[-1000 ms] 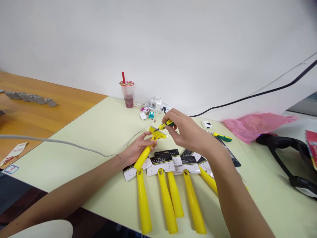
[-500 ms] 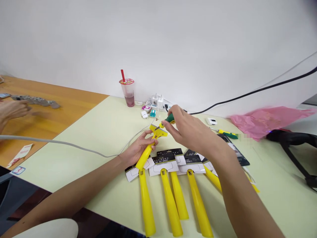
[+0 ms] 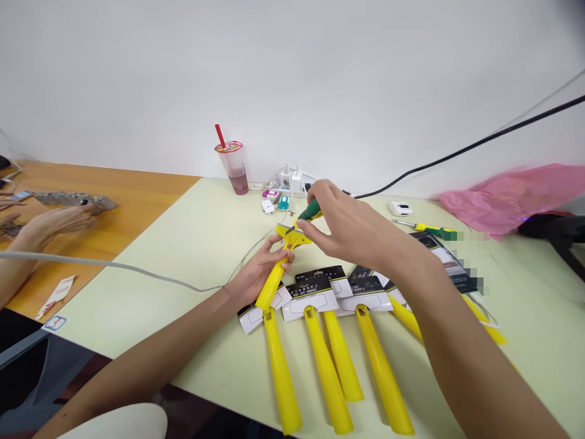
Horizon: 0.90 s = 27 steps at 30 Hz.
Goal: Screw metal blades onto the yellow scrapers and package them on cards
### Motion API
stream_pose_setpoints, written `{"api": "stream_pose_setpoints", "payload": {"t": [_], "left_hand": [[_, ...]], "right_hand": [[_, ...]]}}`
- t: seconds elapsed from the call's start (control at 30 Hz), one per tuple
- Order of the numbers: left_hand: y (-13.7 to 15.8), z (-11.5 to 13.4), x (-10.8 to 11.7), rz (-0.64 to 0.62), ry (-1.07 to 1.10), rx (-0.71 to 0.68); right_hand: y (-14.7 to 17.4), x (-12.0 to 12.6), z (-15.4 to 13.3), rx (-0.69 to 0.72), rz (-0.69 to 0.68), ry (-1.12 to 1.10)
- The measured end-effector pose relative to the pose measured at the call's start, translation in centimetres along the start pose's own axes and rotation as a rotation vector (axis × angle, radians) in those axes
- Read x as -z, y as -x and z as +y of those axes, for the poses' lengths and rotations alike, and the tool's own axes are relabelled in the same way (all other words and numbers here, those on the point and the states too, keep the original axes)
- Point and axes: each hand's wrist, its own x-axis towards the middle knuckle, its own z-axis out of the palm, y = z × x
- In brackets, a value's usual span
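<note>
My left hand (image 3: 262,268) is closed around the neck of a yellow scraper (image 3: 273,283), its wide head tilted up and away from me. A green and yellow screwdriver (image 3: 310,211) is gripped by its handle in my right hand (image 3: 340,222). Its metal tip points down at the scraper's head; whether it sits in a screw is too small to tell. Below my hands several more yellow scrapers (image 3: 329,369) lie on the table, handles toward me, their heads covered by black and white card packaging (image 3: 309,297).
A drink cup (image 3: 234,169) with a red straw stands by the wall. Near it are chargers on a power strip (image 3: 292,178). A second screwdriver (image 3: 425,228) and a pink plastic bag (image 3: 512,198) lie right. Another person's hand (image 3: 59,222) works at the orange table; a grey cable (image 3: 137,267) crosses left.
The view has shifted slightly. Both hands keep their holds, with the screwdriver still at the scraper's head. The other person's hand has moved right, to the grey pieces.
</note>
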Motion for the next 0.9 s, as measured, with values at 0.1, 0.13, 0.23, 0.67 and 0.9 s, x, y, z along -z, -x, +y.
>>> {"api": "stream_pose_setpoints", "payload": {"t": [0.1,0.13,0.23,0.67,0.9], "left_hand": [[0.1,0.1,-0.2,0.001,-0.019,-0.02],[0.1,0.1,-0.3,-0.002,-0.024,-0.025],[0.4,0.0,-0.5,-0.02,-0.03,-0.022],[0.3,0.0,-0.5,-0.009,0.067,-0.005],[0.4,0.1,-0.3,-0.017,0.073,-0.01]], "right_hand": [[-0.2,0.3,-0.3,0.088,-0.022,-0.075],[-0.3,0.4,-0.6,0.113,-0.019,-0.09],[-0.6,0.3,-1.4,0.111,-0.007,-0.044],[-0.7,-1.0,-1.0,0.128,0.051,-0.044],[-0.7,-1.3,-1.1,0.178,0.036,-0.157]]}}
